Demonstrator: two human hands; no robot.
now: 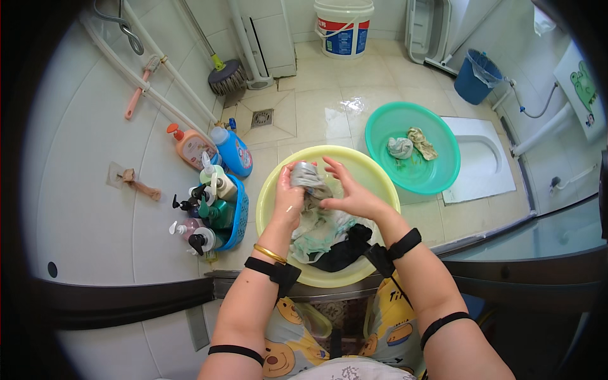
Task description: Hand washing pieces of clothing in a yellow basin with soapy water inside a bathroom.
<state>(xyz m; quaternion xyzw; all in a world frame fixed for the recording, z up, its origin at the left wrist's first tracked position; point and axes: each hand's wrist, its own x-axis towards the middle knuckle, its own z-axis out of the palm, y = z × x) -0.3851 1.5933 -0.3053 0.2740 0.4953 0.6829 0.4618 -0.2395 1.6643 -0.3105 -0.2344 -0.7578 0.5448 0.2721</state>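
Note:
My left hand [290, 197] grips a wet, wrung grey cloth [308, 178] over a yellow plastic basin [270, 178]. My right hand [349, 190] is just right of that cloth, its fingers spread and apart from the thumb. Below the hands, whitish and mint-green wet cloths [313, 237] and a black cloth [342, 251] lie in the basin. To the right a green plastic basin [452, 164] holds a twisted pale grey cloth [400, 147] and a twisted tan cloth [422, 143].
At left stand a blue basket [242, 209] of pump bottles, a blue detergent bottle [235, 151] and a pink pump bottle [190, 147]. A squat toilet [479, 156] lies beyond the green basin. A bucket [344, 33], a waste bin [477, 78] and a brush [227, 78] stand farther back.

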